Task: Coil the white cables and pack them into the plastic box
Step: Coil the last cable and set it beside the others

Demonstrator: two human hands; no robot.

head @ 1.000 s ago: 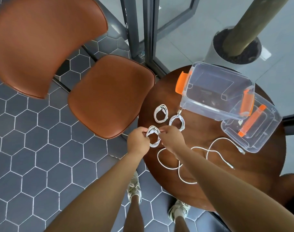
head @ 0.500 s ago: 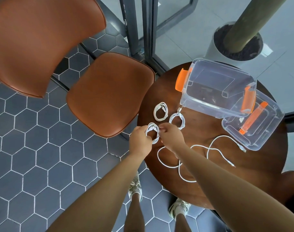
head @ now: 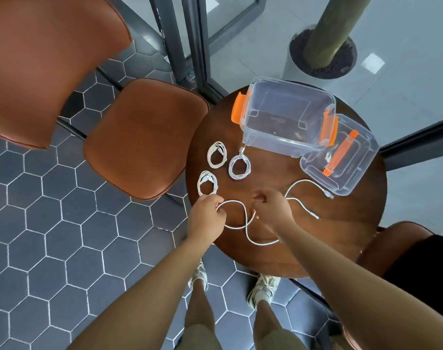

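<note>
Three small coils of white cable lie on the round dark wooden counter (head: 316, 243): one far left (head: 216, 158), one beside it near the box (head: 239, 168), and a third nearest the person (head: 207, 183). A fourth, loose white cable (head: 248, 229) snakes across the counter's near side, its plugs out to the right. It looks light, limp and a little springy, so I judge it best taken near one end and wound into loops. The left hand (head: 207, 218) has its fingers curled on one bend of it; the right hand (head: 273, 210) is fisted over another stretch, though whether it truly grips I cannot tell. The clear plastic box with orange latches (head: 286, 117) stands empty behind, its lid (head: 341, 160) alongside. A second ago both hands held the third coil; now it lies released.
</note>
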